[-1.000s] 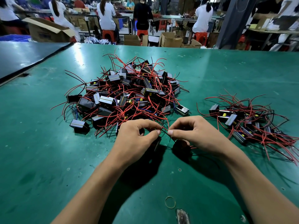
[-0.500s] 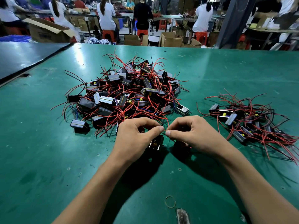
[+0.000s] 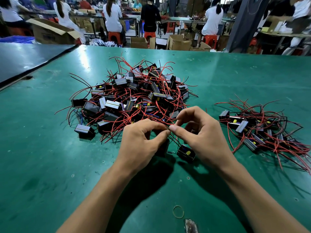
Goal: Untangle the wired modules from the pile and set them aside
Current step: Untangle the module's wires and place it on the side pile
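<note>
1. Closest to me, 6 o'clock from my hands & well apart: a rubber band (image 3: 178,211) flat on the green table (image 3: 50,165). A scuffed patch (image 3: 191,226) sits just beside it at the near edge.
2. L hand (image 3: 141,143): thumb + forefinger pinching the wires (image 3: 174,140), other fingers curled under.
3. R hand (image 3: 200,137): same story, thumb + forefinger nipping the wires, remaining fingers arched. Tips of both hands nearly meet at the pinch.
4. Under the pinch, thin black & red leads run down to two units. The black module (image 3: 164,148) is half hidden below my L thumb. The yellow-part module (image 3: 186,153) is under my R palm at 5 o'clock from the pinch. Can't tell if either is resting on the table or hanging.
5. 12 o'clock, just beyond my knuckles: the pile (image 3: 134,101), black & silver-edged blocks heaped up w/ red leads looping everywhere. A few red strands reach right to my fingertips.
6. 3 o'clock, apart from the heap: a smaller bunch (image 3: 262,130) of the same units, leads trailing off toward 4 o'clock.
7. 10 o'clock: a dark table (image 3: 25,59) butting against the green one.
8. Far bkgd, 11 to 1 o'clock: an open cardboard box (image 3: 50,31), people seated at benches on red stools (image 3: 114,35), and a grey pillar (image 3: 242,22) at 1 o'clock.
</note>
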`<action>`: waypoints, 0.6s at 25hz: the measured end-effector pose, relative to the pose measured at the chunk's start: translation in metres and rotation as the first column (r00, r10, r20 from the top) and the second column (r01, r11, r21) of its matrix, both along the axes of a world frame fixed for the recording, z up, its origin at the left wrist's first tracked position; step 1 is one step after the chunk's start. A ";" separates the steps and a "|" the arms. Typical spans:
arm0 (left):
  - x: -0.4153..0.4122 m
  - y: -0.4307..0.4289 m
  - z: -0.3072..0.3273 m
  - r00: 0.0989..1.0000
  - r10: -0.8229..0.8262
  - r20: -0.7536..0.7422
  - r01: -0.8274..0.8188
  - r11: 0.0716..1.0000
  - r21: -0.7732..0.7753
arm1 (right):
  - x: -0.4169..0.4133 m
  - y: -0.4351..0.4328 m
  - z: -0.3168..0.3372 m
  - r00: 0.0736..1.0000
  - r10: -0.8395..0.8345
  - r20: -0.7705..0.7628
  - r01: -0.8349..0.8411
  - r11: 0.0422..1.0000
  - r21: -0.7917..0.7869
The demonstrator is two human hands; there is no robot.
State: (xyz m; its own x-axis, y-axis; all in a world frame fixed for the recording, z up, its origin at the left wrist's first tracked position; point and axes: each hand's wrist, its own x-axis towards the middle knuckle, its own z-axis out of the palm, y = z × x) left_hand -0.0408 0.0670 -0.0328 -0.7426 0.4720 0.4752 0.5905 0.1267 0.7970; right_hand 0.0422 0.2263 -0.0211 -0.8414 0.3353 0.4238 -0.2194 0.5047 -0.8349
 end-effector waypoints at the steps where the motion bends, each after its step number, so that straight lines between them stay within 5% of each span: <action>1: 0.000 0.001 0.000 1.000 0.007 0.003 -0.007 1.000 0.004 | -0.001 0.000 -0.001 1.000 -0.003 0.020 0.003 1.000 -0.012; 7: 0.000 0.002 -0.001 0.998 -0.041 -0.041 0.041 0.999 -0.004 | -0.006 0.004 -0.007 0.989 0.033 0.142 -0.017 0.994 -0.108; 15: 0.001 0.000 0.001 0.987 -0.096 0.131 0.097 0.995 -0.001 | -0.001 0.004 0.000 0.999 0.044 -0.005 -0.044 0.987 -0.154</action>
